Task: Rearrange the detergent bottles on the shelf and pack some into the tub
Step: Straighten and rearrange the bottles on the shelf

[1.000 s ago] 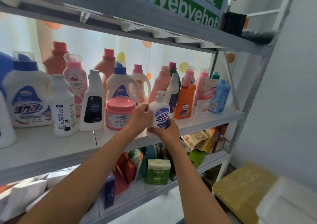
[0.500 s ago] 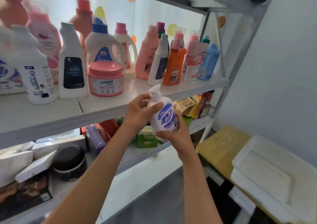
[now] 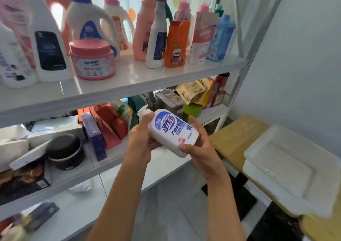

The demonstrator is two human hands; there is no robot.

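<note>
Detergent bottles crowd the shelf [image 3: 129, 78] above us, beside a pink jar [image 3: 92, 60] marked "seaways"; a white tub [image 3: 287, 168] sits on a wooden bench [image 3: 234, 135] at right. Our left hand [image 3: 142, 141] and right hand [image 3: 201, 148] both grip a tilted white pump bottle [image 3: 171, 132] with a blue Chinese label, below the shelf edge.

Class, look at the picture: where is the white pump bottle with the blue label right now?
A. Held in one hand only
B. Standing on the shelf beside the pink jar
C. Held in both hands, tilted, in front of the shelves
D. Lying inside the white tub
C: the pump bottle lies tilted between the left hand and the right hand, off the shelf and not in the tub.
</note>
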